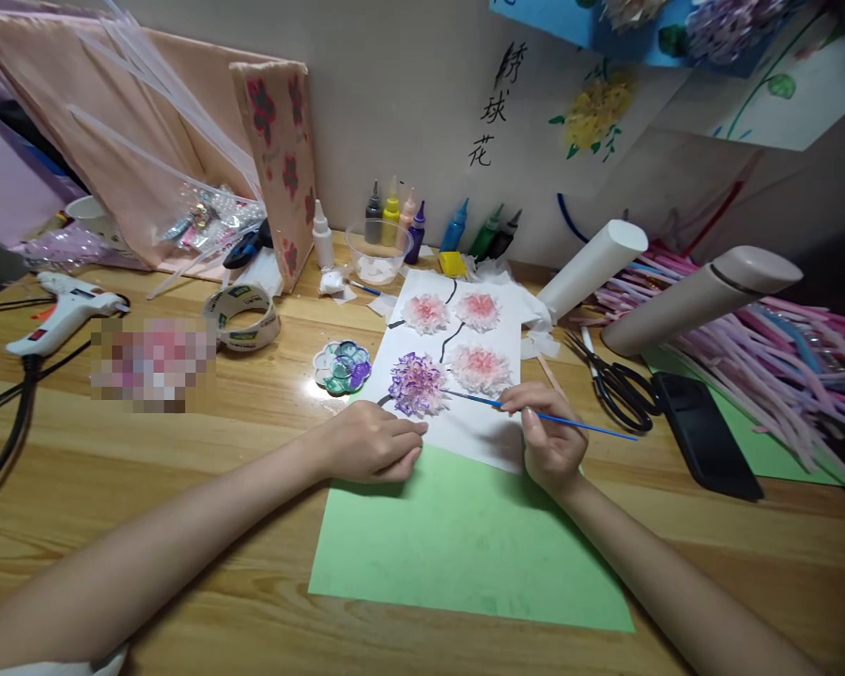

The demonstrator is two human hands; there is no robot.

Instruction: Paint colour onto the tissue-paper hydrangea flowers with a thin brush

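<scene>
My right hand (550,434) pinches a thin blue paintbrush (563,420), its tip at the right side of a purple-tipped paper flower (417,383). My left hand (375,441) rests at the lower left of the white sheet (475,439), just below that flower, its fingers curled with nothing visible in them. Three more fluffy flowers, white with pink centres, sit on the same sheet: an upper left one (426,312), an upper right one (479,310) and a lower right one (480,366). Dark painted stems run between them. A flower-shaped palette (342,367) with green and purple paint lies left of the sheet.
Green paper (465,545) lies beneath. Scissors (616,385), a phone (708,437), a bottle (704,296) and pipe cleaners (760,376) are right. Tape (243,317) and a glue gun (67,314) are left. Behind stand a clear bowl (378,253) and several paint bottles (456,225).
</scene>
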